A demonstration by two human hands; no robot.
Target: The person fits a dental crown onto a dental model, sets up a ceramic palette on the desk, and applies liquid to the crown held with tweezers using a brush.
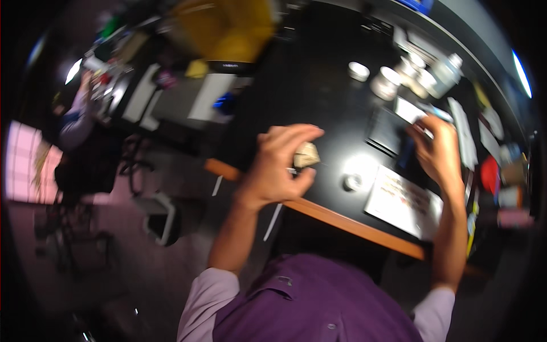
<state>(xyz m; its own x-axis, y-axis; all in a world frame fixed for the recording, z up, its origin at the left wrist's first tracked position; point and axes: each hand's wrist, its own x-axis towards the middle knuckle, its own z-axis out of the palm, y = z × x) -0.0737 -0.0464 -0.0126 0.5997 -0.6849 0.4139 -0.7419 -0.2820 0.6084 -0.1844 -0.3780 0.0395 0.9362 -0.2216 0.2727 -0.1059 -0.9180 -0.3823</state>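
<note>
"Black, glossy table top (327,111) with an orange-brown edge (353,227), and both bare hands are over it. What's the left one doing?"

"The person's left hand (278,165) is curved like a C, thumb and forefinger parted. A small tan, block-like piece (306,155) shows in the gap between them, near the table's front edge. Whether any finger touches it, I can't tell from where I stand."

"And the right?"

"The right hand (437,145) is well apart from the left, fingers bent downward beside a flat, dark, squarish object (387,131). Its fingertips are blurred, so I can't say whether it grips anything."

"What lies between the hands?"

"A small, round, pale piece (353,182), next to a bright patch of glare. Just to its right is a white sheet (401,205) with rows of small brownish marks or bits; they're too blurred to make out."

"Farther back I see a short, white, round container (359,71), apart from a taller white jar (386,83)."

"Yes, and a clear bottle (446,75) leans in my view beyond them, close to the wall side. Something rounded and red (489,172) is off past the right forearm."

"The person wears a purple apron (319,302) over pale sleeves (208,299). Across the room, at far left, another person's pale sleeve (80,119) reaches toward a cluttered bench."
</note>
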